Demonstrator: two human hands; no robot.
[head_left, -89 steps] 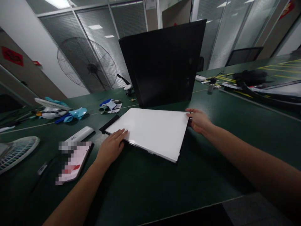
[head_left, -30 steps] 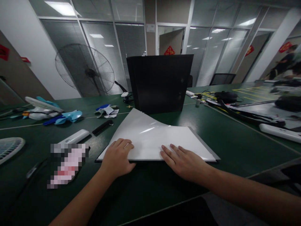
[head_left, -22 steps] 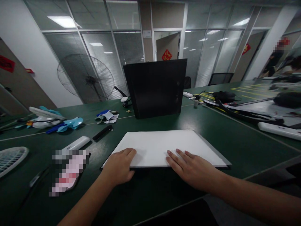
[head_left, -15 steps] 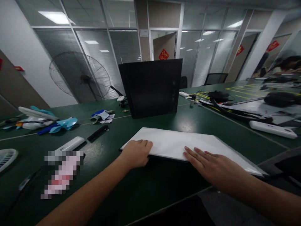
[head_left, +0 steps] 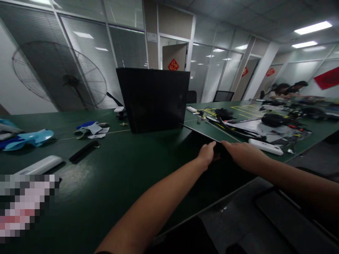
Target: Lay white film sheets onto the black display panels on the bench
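Observation:
A thin flat panel (head_left: 200, 134), dark on the side facing me, is tilted nearly edge-on above the table. My left hand (head_left: 208, 155) closes on its near edge, thumb on top and the other fingers partly hidden beneath. Right beside it, my right hand (head_left: 240, 154) also grips the panel, with most of its fingers out of sight. Beyond the panel's far corner stands a large black upright box-like object (head_left: 156, 100) on the green table (head_left: 111, 183).
On the left lie a white oblong device (head_left: 43, 165), a black bar-shaped item (head_left: 84, 151), crumpled masks (head_left: 92, 129) and blue items (head_left: 33, 139). Rightward are a white power-bank-like block (head_left: 265, 146) and black straps (head_left: 233, 128). People (head_left: 288, 90) sit far back right.
The panel has gone from lying white side up to tilted nearly edge-on, its white face no longer showing. Both hands moved closer together at its edge. My view has turned right.

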